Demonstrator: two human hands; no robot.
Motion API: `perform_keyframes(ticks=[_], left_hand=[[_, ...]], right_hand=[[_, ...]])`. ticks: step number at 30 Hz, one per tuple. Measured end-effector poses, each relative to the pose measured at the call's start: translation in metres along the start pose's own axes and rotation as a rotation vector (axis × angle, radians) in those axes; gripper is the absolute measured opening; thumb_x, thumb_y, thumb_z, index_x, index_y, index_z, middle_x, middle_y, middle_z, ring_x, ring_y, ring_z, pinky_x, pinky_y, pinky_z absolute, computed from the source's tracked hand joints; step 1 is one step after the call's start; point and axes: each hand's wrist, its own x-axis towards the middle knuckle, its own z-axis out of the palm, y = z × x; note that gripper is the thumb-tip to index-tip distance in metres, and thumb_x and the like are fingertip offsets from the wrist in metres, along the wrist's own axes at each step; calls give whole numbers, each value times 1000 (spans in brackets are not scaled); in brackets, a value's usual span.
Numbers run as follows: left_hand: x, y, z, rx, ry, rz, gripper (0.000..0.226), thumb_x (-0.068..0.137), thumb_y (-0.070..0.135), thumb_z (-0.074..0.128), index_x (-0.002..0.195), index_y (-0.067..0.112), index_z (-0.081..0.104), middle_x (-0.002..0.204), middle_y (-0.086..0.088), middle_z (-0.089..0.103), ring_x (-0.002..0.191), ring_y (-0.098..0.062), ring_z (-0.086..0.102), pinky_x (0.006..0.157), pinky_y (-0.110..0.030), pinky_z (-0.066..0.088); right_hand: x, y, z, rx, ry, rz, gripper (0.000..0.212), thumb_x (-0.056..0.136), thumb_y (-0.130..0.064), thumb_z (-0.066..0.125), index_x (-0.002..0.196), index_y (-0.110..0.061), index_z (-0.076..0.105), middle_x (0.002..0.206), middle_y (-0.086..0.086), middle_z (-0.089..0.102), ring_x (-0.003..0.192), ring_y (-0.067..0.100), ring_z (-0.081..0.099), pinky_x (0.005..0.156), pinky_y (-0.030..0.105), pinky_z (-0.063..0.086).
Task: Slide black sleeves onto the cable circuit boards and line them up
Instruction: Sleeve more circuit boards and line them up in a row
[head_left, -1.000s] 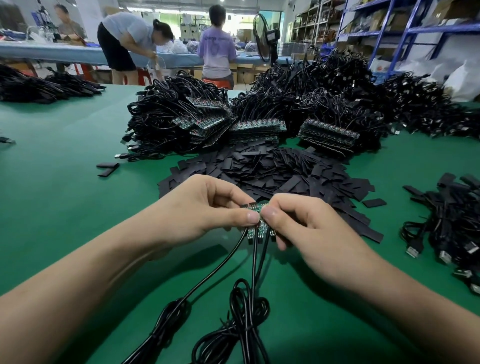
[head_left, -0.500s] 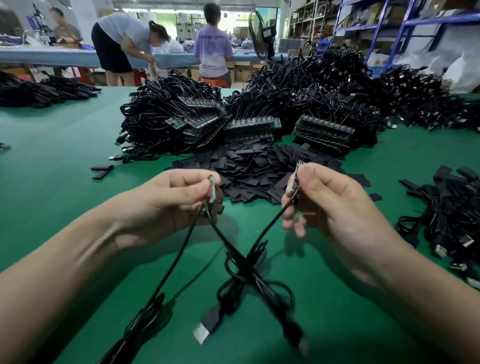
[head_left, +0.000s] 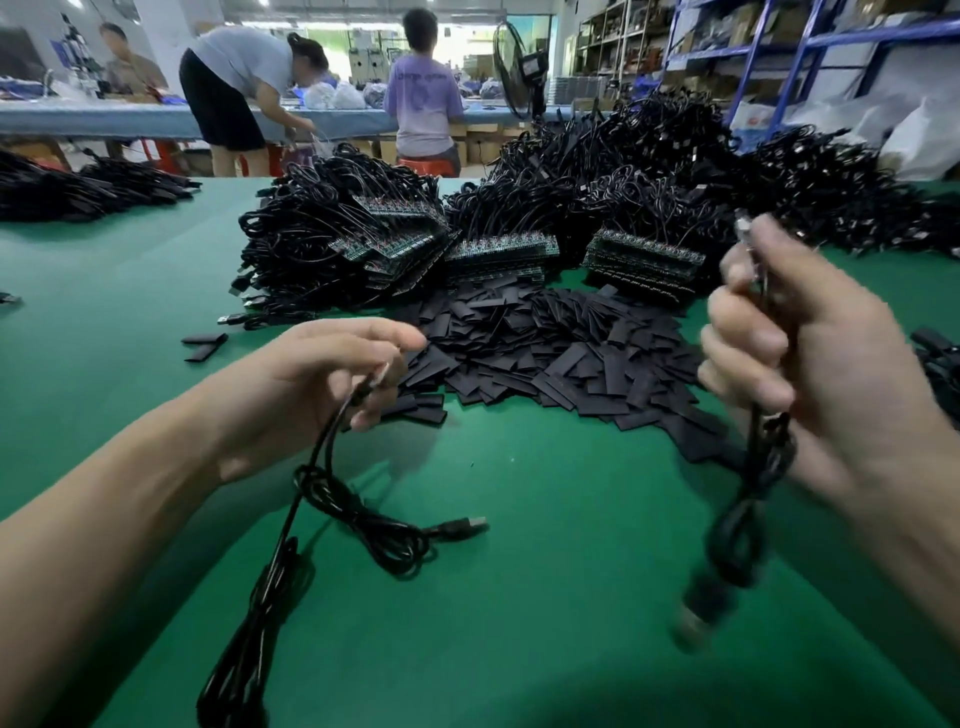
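The left hand (head_left: 332, 374) has thumb and forefinger pinched together on the board ends of what look like two cables (head_left: 326, 441). They hang from it: one curls across the green counter (head_left: 545, 649) to a USB plug (head_left: 470, 524), the other trails down towards the near edge. The right hand (head_left: 821, 374) is held higher, well apart from the left. Its fingers (head_left: 737, 338) are curled tight round a single cable (head_left: 763, 457), whose board end (head_left: 744, 226) pokes up above the fist. That cable dangles and is badly blurred.

Beyond the hands lies one broad pile of black sleeves (head_left: 545, 353), flat strips too many to count, with two stray sleeves (head_left: 204, 345) off to its left. Just behind the pile stand three stacks of circuit boards (head_left: 644, 260), backed by big heaps of tangled cable (head_left: 623, 156). Another heap (head_left: 88, 187) lies at the counter's far left, and a smaller cluster (head_left: 935, 358) shows at the right edge, partly hidden by the right hand.

At the back, three people (head_left: 244, 78) stand by a long blue table, with a standing fan (head_left: 511, 67) and blue shelving (head_left: 810, 41) nearby.
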Motion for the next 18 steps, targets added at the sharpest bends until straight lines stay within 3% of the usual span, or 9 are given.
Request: perform_keyframes(ticks=[1, 3, 6, 8, 12, 15, 18], left_hand=[[-3, -6, -4, 101, -30, 38, 13, 87, 4, 66, 97, 11, 70, 68, -2, 58, 54, -10, 53, 51, -17, 45], [-2, -17, -12, 543, 17, 151, 18, 94, 6, 67, 90, 21, 75, 74, 4, 67, 63, -8, 58, 61, -14, 47], [10, -23, -8, 1060, 78, 336, 20, 89, 14, 69, 90, 32, 76, 93, 13, 66, 83, -2, 62, 80, -21, 51], [19, -20, 3, 1164, 62, 425, 19, 92, 22, 67, 104, 33, 76, 105, 16, 63, 96, -2, 60, 90, -27, 50], [44, -15, 38, 1305, -9, 519, 27, 100, 35, 60, 125, 32, 71, 120, 14, 66, 111, -10, 60, 95, -34, 50], [59, -18, 52, 1378, 38, 508, 27, 99, 41, 60, 123, 36, 71, 121, 15, 65, 115, -13, 60, 90, -34, 52], [66, -20, 57, 1387, 125, 496, 21, 93, 46, 66, 111, 37, 74, 111, 15, 66, 106, -13, 63, 80, -31, 51]], right_hand=[[2, -1, -3, -38, -22, 105, 37, 103, -43, 52, 72, -24, 56, 47, -11, 37, 30, 3, 30, 33, 17, 26], [4, 4, -9, -194, -61, 297, 36, 101, -44, 55, 73, -21, 57, 47, -10, 36, 30, 3, 27, 31, 16, 22], [2, 28, -9, -561, -140, 356, 38, 104, -44, 51, 83, -13, 58, 51, -4, 43, 36, 9, 31, 35, 18, 24], [0, 44, -5, -675, -159, 305, 38, 105, -43, 51, 84, -12, 59, 54, -2, 48, 40, 13, 37, 39, 19, 30], [-1, 62, -4, -846, -146, 133, 30, 103, -37, 55, 81, -19, 63, 53, -5, 55, 43, 13, 46, 43, 17, 36], [-2, 66, -4, -921, -125, 29, 25, 101, -36, 58, 80, -22, 62, 53, -5, 58, 43, 9, 47, 49, 23, 38], [-1, 67, -3, -966, -95, -14, 25, 99, -37, 60, 80, -21, 61, 54, -4, 57, 47, 10, 46, 57, 31, 40]])
